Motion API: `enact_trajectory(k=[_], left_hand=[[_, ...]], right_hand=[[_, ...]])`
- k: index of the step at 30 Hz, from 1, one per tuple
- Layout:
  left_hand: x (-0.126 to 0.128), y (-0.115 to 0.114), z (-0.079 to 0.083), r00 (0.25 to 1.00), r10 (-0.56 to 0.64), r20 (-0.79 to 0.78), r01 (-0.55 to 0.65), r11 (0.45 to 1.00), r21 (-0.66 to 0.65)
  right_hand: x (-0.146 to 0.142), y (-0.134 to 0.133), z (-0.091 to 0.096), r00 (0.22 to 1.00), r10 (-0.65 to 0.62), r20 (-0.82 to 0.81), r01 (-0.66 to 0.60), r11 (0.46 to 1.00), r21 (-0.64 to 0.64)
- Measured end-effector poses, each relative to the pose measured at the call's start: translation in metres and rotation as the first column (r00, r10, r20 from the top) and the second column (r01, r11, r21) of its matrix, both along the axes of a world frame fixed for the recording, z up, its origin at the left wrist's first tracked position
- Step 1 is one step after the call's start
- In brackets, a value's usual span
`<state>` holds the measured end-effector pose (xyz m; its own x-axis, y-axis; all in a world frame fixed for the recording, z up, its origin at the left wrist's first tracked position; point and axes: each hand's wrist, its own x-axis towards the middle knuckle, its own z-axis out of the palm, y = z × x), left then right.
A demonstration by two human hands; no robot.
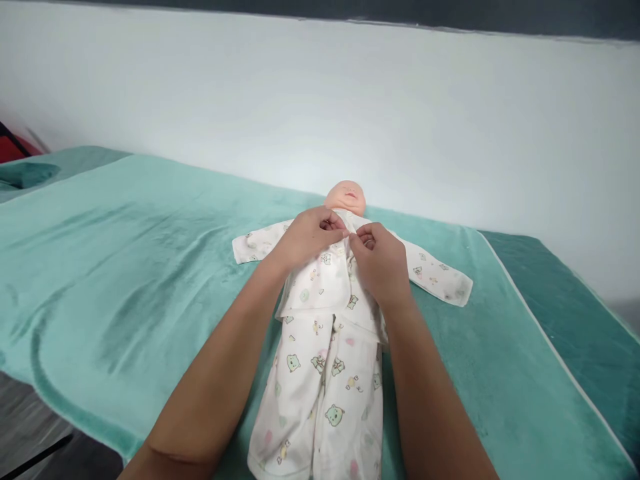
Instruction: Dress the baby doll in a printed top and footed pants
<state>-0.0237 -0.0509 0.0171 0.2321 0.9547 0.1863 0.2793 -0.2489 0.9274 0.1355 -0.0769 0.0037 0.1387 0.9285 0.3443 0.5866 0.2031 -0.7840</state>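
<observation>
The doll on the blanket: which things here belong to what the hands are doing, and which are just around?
In use:
- left hand and right hand, pinching the top's upper front
- printed top
- doll

Just around:
- green blanket, underneath
- white wall, behind
- red item, left edge, unclear

Covered by a teal blanket (150, 267), with darker cloth (575, 313) past its right edge. Bears a clothed doll (325, 291), head (346, 198) at the far edge.
</observation>
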Motion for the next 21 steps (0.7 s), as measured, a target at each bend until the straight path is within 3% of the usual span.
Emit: enact_trajectory(k=[6,14,21], left_hand=[[-0.005,0.001,0.001,0.998,-0.058,-0.024,0.058,0.998,-0.011],[0.012,-0.002,-0.004,0.987,0.015,0.161,-0.017,1.000,0.012],[0.013,-0.001,-0.004,0.994,0.009,0.109,-0.015,0.998,0.057]], right_hand=[[0.007,0.008,-0.007,0.919,0.086,-0.385,-0.085,0.996,0.019],[0.007,0.009,-0.012,0.851,0.118,-0.512,-0.109,0.993,0.047],[0.006,0.009,-0.012,0.876,0.115,-0.468,-0.088,0.993,0.078]])
